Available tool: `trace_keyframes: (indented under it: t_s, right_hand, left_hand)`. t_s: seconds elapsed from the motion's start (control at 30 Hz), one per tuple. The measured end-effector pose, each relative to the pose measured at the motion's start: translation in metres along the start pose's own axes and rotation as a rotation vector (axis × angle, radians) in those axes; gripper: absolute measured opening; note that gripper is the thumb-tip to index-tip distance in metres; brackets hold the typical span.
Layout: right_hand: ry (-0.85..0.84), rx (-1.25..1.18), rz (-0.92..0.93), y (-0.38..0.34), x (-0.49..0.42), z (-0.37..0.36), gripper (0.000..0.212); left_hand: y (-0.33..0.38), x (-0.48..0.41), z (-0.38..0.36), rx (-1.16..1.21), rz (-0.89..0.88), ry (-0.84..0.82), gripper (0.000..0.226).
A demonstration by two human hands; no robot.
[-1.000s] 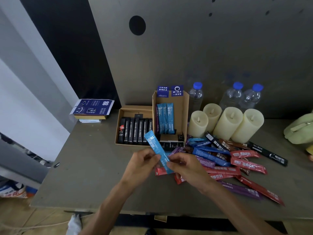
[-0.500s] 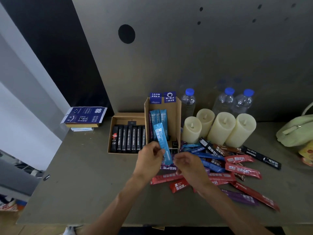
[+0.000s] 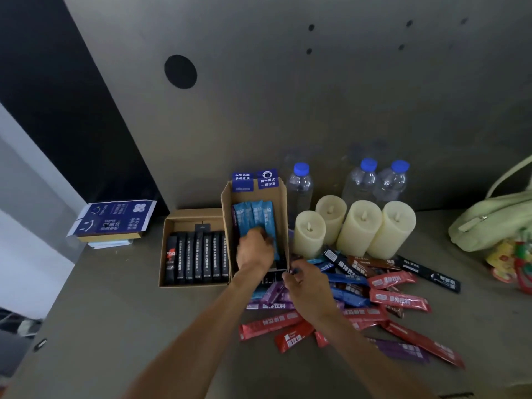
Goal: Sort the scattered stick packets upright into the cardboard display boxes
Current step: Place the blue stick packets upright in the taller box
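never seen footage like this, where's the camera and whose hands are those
No machine: a person wears a camera on the head, looking down at their own hands. On the table stand a tall cardboard box holding light blue packets upright and a low box of black packets. To the right lie loose red, blue and purple packets, with candles and water bottles behind. The left hand reaches into the tall box, onto the blue packets; blur hides its grip. The right hand is at that box's front corner; its grip is unclear too.

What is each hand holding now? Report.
Left hand: grips a blue packet in the tall box.
Right hand: curled at that box's corner; cannot tell.
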State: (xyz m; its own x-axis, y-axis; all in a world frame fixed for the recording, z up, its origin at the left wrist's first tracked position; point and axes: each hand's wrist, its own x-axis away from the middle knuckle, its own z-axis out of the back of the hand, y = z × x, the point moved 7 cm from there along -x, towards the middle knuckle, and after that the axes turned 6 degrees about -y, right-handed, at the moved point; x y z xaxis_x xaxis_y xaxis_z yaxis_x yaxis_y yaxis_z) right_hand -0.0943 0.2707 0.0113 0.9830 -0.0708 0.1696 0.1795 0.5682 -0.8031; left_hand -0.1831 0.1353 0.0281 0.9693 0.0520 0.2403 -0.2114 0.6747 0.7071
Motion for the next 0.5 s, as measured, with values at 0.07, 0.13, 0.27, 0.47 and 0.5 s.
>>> trace_keyframes:
  t_s: [0.07, 0.13, 0.27, 0.47, 0.5]
  right_hand:
    - [-0.002, 0.019, 0.013, 0.0, -0.001, 0.001, 0.015]
    - [-0.01, 0.03, 0.008, 0.003, -0.003, 0.0, 0.015]
    - [-0.002, 0.033, -0.004, 0.007, -0.011, -0.001, 0.009]
    - [0.018, 0.052, 0.016, 0.011, -0.021, -0.001, 0.008]
    - [0.017, 0.052, 0.023, 0.01, -0.021, -0.001, 0.008]
  left_hand:
    - [0.002, -0.007, -0.002, -0.013, -0.016, 0.001, 0.021]
    - [0.004, -0.013, -0.003, -0.037, -0.036, 0.014, 0.022]
    - [0.002, -0.018, -0.004, -0.141, -0.078, 0.071, 0.022]
    - [0.003, -0.017, -0.012, -0.422, -0.185, 0.082, 0.039]
    - [0.004, -0.017, -0.013, -0.48, -0.194, 0.073, 0.045]
